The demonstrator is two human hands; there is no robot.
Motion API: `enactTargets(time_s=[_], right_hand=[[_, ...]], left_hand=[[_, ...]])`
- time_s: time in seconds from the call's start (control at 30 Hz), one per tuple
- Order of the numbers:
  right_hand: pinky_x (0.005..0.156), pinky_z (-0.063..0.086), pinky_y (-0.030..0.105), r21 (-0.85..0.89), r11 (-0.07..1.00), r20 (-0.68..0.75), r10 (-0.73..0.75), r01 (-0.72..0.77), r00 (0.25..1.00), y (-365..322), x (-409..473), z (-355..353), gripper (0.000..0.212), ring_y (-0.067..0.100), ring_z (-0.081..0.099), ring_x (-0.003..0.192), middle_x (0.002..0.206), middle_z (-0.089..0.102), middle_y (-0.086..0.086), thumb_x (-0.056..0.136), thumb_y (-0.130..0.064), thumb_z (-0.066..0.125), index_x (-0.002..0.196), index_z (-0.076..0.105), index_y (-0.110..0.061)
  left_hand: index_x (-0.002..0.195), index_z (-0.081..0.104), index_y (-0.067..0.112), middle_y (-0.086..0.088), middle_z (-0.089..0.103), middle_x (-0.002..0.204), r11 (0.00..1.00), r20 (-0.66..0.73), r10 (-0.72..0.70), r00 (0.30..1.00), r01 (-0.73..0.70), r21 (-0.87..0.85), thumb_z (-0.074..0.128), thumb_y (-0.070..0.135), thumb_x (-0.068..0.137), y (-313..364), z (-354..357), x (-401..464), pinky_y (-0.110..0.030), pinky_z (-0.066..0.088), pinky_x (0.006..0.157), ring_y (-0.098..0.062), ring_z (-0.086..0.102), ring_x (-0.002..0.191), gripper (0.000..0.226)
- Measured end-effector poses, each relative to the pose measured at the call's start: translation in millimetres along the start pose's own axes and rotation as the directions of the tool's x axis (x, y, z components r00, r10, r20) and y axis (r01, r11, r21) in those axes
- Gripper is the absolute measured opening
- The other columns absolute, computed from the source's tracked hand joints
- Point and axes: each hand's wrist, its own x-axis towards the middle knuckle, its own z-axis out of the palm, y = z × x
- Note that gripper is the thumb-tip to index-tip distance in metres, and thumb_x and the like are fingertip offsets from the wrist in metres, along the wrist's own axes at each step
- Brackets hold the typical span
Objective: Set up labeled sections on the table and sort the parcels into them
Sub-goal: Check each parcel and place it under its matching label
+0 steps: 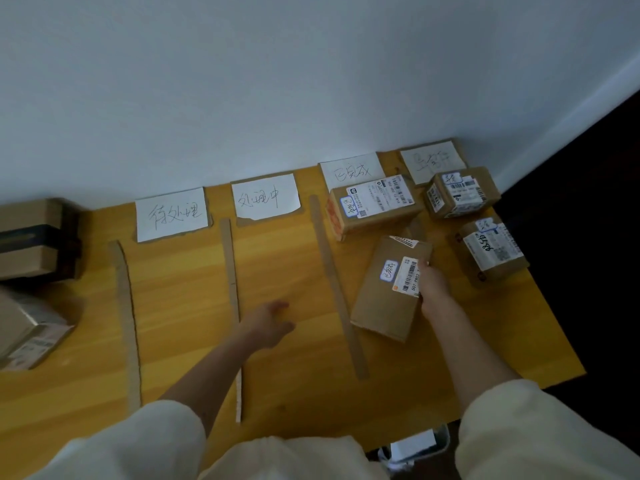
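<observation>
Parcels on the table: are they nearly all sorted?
Partly. Four paper labels and the cardboard strips are laid out, and three parcels sit in the two right sections. The right hand holds a fourth parcel. Left hand is empty. Boxes at the left edge still wait.

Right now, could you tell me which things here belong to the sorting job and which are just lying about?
Job: white handwritten paper labels; brown cardboard divider strips; brown cardboard parcels with shipping labels; flat brown parcel under the right hand.
Lying about: white container below the table edge.
</observation>
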Motion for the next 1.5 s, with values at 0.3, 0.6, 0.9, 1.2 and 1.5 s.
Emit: enactTargets(time_s=[0.3, 0.6, 0.9, 1.2, 1.5], right_hand=[[0.097, 0.047, 0.044, -0.482, 0.816, 0.019, -0.353, 0.318, 0.935, 4, 14, 14, 0.059, 0.032, 0.049, 0.127, 0.143, 0.046, 0.012, 0.095, -0.049, 0.051, 0.147, 0.039, -0.024], [0.115, 0.022, 0.051, -0.738, 0.591, 0.083, -0.398, 0.324, 0.914, 18, -4, 27, 0.088, 0.034, 0.015, 0.145, 0.156, 0.023, 0.012, 0.078, -0.045, 0.076, 0.15, 0.031, -0.024], [0.108, 0.034, 0.045, -0.708, 0.555, 0.059, -0.568, 0.435, 0.821, 19, -19, 34, 0.06, 0.029, 0.031, 0.136, 0.145, 0.042, 0.007, 0.083, -0.044, 0.069, 0.136, 0.049, -0.022], [0.076, 0.051, 0.033, -0.504, 0.541, 0.638, -0.293, 0.674, 0.712, 49, -100, 78, 0.033, 0.011, 0.059, 0.079, 0.083, 0.062, -0.009, 0.09, -0.053, 0.057, 0.09, 0.066, -0.021], [0.063, 0.04, 0.031, -0.555, 0.482, 0.716, -0.137, 0.677, 0.684, 90, -167, 148, 0.041, 0.016, 0.051, 0.068, 0.075, 0.053, 0.001, 0.091, -0.051, 0.056, 0.083, 0.06, -0.012]], left_hand=[[0.142, 0.043, 0.023, -0.008, 0.052, 0.136, 1.0, 0.008, -0.028, 1.0, 0.028, -0.01, 0.058, 0.036, 0.094, 4, -2, 2, -0.026, 0.043, 0.08, -0.023, 0.057, 0.11, 0.052], [0.14, 0.046, 0.022, -0.008, 0.047, 0.142, 1.0, 0.017, -0.002, 1.0, 0.002, -0.006, 0.06, 0.036, 0.092, 4, 2, -1, -0.03, 0.045, 0.09, -0.024, 0.054, 0.12, 0.052], [0.136, 0.051, 0.019, -0.007, 0.058, 0.131, 0.994, -0.021, 0.018, 1.0, -0.02, -0.109, 0.059, 0.035, 0.093, -1, 6, -6, -0.032, 0.048, 0.086, -0.024, 0.06, 0.11, 0.047], [0.124, 0.06, 0.015, -0.008, 0.064, 0.113, 0.896, -0.149, 0.008, 0.989, -0.074, -0.439, 0.059, 0.026, 0.094, -44, -3, -29, -0.035, 0.047, 0.08, -0.023, 0.06, 0.099, 0.032], [0.113, 0.064, 0.021, -0.002, 0.07, 0.099, 0.757, -0.274, -0.097, 0.957, -0.107, -0.644, 0.062, 0.028, 0.091, -122, -24, -67, -0.037, 0.052, 0.081, -0.019, 0.066, 0.093, 0.023]])
